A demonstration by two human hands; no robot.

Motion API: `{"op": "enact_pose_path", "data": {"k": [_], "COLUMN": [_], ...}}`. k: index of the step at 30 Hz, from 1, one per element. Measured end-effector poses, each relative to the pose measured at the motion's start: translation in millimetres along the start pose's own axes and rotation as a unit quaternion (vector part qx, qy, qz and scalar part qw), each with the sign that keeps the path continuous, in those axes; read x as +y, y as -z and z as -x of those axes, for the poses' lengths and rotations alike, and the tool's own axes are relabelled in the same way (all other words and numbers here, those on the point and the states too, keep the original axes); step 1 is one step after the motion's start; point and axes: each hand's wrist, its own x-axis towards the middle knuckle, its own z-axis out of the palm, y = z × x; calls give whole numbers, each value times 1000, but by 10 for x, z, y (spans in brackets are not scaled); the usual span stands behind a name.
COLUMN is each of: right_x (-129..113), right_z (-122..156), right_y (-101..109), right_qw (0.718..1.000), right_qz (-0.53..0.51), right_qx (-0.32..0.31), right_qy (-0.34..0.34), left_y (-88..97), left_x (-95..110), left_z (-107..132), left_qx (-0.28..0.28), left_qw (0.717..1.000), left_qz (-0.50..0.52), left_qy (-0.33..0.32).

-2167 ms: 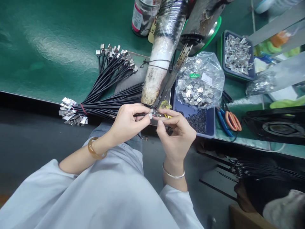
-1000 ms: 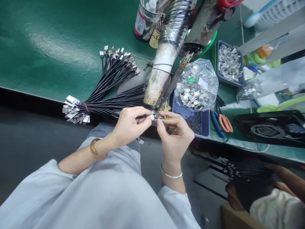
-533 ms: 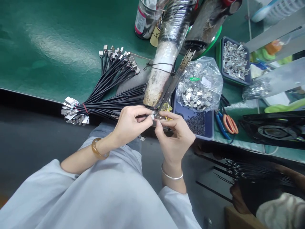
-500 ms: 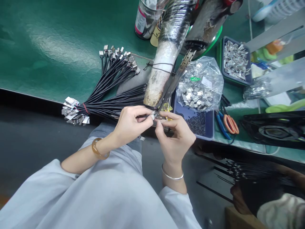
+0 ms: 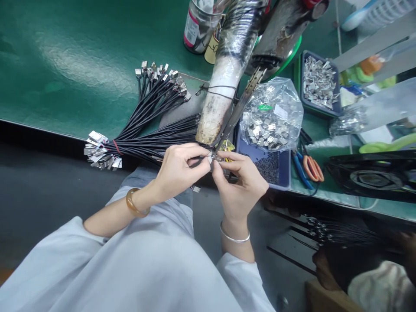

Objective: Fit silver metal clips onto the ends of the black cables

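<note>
My left hand is closed in a pinch on the end of a black cable with a small metal connector. My right hand meets it there, thumb and forefinger pinched on a tiny piece largely hidden by the fingers. Just above the fingertips is the lower end of a hot-air tool's perforated metal strip. To the left lies a bundle of black cables with metal connectors on the ends, tied by a red band.
A plastic bag of metal connectors rests over a blue tray of short black tubes. Pliers lie to its right. A bin of metal parts stands behind. A wrapped tube leans overhead. Another person sits at lower right.
My right thumb has moved up and closed in towards the forefinger at the connector. My left hand has shifted very slightly right.
</note>
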Motion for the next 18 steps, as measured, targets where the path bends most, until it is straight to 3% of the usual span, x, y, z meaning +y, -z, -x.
{"op": "enact_pose_path", "data": {"k": [6, 12, 18], "right_x": [-11, 19, 106], "right_z": [-32, 12, 189], "right_y": [-13, 30, 198], "right_qw": [999, 999, 994], "right_qz": [34, 11, 20], "right_qx": [12, -30, -88], "right_qy": [8, 22, -58], "left_y": [-29, -27, 33], "left_x": [-16, -30, -2], "left_z": [-9, 14, 37], "left_qx": [31, 7, -32], "left_qw": [999, 1000, 999], "left_qz": [-4, -21, 0], "left_qy": [-18, -1, 11]}}
